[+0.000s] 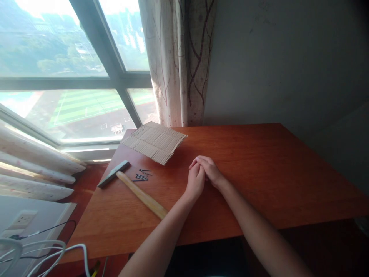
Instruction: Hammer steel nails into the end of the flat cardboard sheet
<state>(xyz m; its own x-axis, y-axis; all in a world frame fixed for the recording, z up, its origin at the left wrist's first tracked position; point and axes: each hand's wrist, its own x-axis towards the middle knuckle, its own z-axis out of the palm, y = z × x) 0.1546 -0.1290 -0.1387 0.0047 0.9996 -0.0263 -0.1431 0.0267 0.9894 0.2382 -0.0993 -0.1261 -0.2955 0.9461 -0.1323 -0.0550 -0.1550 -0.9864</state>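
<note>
My left hand (195,180) and my right hand (211,171) are clasped together over the middle of the wooden table (253,165). Both are closed, with the right fingers folded over the left ones, and no object shows in either. Left of them lies a hammer, its grey metal head (113,174) toward the window side and its pale wooden handle (144,196) running toward my left forearm, which hides the handle's end. Several dark nails (141,177) lie loosely grouped beside the hammer. Behind the nails sits a piece of corrugated cardboard (155,141), its near right edge raised off the tabletop.
A window (86,80) and a patterned curtain (173,61) stand behind the table's left side, a grey wall (273,69) behind its right. White cables (57,248) loop near the table's front left corner, below a wall socket (23,221).
</note>
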